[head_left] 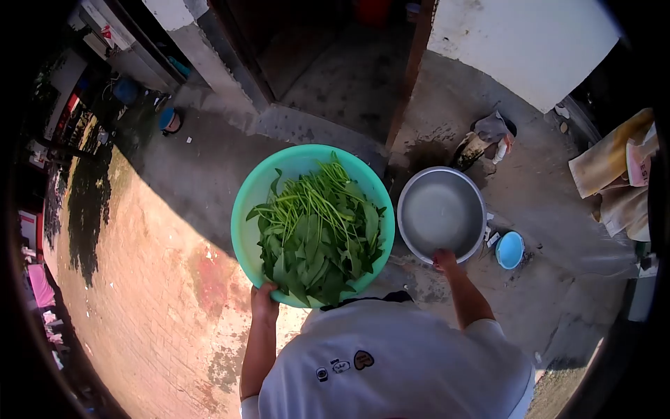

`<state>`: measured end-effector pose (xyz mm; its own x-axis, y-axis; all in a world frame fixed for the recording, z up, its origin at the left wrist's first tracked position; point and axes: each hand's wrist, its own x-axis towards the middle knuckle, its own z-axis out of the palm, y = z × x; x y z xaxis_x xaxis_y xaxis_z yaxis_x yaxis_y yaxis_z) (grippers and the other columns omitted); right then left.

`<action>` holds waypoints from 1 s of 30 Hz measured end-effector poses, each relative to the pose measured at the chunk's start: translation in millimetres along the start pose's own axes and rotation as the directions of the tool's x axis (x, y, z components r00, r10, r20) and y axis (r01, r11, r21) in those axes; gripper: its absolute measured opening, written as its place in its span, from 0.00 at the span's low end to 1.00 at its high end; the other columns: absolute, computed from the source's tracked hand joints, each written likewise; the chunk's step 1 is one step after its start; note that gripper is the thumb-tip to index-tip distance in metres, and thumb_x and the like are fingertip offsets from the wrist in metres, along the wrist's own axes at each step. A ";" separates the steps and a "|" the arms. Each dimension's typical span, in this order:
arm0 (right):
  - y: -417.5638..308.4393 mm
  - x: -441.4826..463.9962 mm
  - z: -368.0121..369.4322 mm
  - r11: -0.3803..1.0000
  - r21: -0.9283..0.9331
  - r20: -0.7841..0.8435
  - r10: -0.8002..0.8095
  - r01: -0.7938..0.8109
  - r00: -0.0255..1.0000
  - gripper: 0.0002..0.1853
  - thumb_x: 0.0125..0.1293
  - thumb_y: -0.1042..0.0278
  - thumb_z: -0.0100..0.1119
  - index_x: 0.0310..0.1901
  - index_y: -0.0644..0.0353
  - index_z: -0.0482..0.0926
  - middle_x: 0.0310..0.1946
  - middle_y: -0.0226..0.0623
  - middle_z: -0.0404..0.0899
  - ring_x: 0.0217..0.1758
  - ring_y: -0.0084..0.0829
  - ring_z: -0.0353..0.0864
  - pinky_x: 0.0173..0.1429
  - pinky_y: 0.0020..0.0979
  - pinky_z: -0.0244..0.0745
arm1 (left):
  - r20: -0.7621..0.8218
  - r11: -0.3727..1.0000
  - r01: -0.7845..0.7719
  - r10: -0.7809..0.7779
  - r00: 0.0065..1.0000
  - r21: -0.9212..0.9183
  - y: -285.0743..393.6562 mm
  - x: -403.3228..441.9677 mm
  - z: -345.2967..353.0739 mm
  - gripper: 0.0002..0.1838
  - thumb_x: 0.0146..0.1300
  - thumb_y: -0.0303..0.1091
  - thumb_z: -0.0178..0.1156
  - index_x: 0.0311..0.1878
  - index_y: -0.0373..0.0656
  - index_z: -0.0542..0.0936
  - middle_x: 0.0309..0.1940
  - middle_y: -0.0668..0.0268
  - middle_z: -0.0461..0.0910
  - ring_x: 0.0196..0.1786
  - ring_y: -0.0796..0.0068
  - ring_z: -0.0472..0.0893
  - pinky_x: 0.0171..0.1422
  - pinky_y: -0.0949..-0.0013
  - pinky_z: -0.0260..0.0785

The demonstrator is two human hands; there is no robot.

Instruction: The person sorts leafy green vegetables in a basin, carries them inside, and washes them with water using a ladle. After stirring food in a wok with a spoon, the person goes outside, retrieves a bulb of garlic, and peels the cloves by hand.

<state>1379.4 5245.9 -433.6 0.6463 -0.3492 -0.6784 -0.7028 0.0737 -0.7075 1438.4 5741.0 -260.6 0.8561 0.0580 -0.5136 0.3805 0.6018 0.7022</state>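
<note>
A large green basin (pixel 243 234) full of leafy green vegetables (pixel 314 230) is in front of my body, its near edge against my shirt. My left hand (pixel 264 300) grips the basin's lower left rim. To the right is a round metal basin (pixel 440 213) with nothing solid visible inside. My right hand (pixel 444 259) is closed on its near rim. The two basins are side by side, nearly touching. The fingers under each rim are partly hidden.
A small blue bowl (pixel 510 250) sits on the ground at right. Behind the metal basin lies a crumpled bag (pixel 493 134). A doorway (pixel 335 77) opens ahead. A blue bucket (pixel 168 120) stands at far left, and sacks (pixel 618 167) are at far right.
</note>
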 end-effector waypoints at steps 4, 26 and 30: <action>-128.0 42.3 111.5 0.978 -0.102 -0.061 -0.190 0.183 0.980 0.18 0.58 0.57 0.47 0.15 0.58 0.69 0.07 0.28 0.62 0.11 0.22 0.64 0.18 0.24 0.60 | -0.030 0.996 0.035 -0.032 0.999 0.088 63.8 84.7 21.0 0.24 0.43 0.20 0.47 0.49 0.34 0.65 0.42 0.59 0.70 0.44 0.63 0.72 0.49 0.63 0.68; -579.2 297.5 296.8 0.783 0.605 -0.111 -0.094 0.142 0.989 0.19 0.57 0.56 0.54 0.49 0.52 0.68 0.39 0.32 0.74 0.40 0.28 0.75 0.40 0.32 0.72 | 0.139 0.901 0.281 -0.341 0.930 0.331 237.3 653.6 308.3 0.23 0.44 0.21 0.50 0.48 0.39 0.64 0.41 0.61 0.70 0.41 0.65 0.73 0.43 0.64 0.69; -601.4 345.1 271.7 0.723 0.681 0.100 0.067 -0.117 0.993 0.20 0.56 0.52 0.52 0.46 0.55 0.69 0.30 0.30 0.77 0.27 0.26 0.76 0.30 0.29 0.72 | 0.221 0.884 0.335 -0.416 0.882 0.326 214.6 716.0 382.0 0.21 0.44 0.20 0.50 0.46 0.38 0.65 0.40 0.61 0.70 0.41 0.67 0.73 0.38 0.67 0.67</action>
<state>2105.8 5334.8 -295.9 0.6246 -0.2480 -0.7405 -0.3816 0.7304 -0.5665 2266.6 5607.4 -289.2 0.6740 -0.3756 -0.6361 0.7375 0.2913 0.6093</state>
